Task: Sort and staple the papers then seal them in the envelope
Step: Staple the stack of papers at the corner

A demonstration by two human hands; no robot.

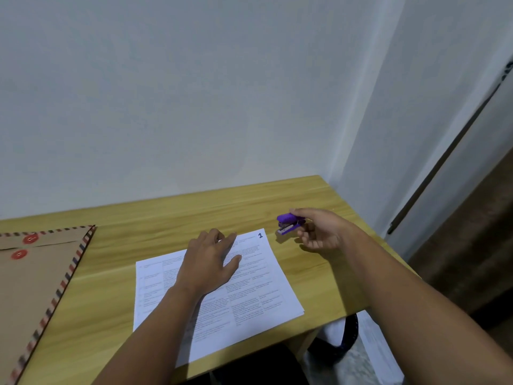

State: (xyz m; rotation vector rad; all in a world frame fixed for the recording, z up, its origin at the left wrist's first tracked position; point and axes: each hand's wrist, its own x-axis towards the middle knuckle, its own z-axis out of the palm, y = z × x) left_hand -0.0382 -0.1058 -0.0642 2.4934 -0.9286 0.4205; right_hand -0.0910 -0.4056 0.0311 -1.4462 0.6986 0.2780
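A stack of printed papers (249, 295) lies on the wooden table (111, 287), the top sheet marked "1" at its far right corner. My left hand (208, 262) rests flat on the upper part of the stack, fingers spread. My right hand (319, 232) pinches a small purple stapler (287, 223) between thumb and fingers, just past the stack's far right corner. The stapler's mouth points left toward the papers. A brown envelope (33, 287) with a striped border and two red string buttons lies at the left edge of the table.
The table stands against a white wall, with a corner to the right. Past the table's right edge are a dark strap (351, 332), some white material on the floor and a brown curtain (472, 259).
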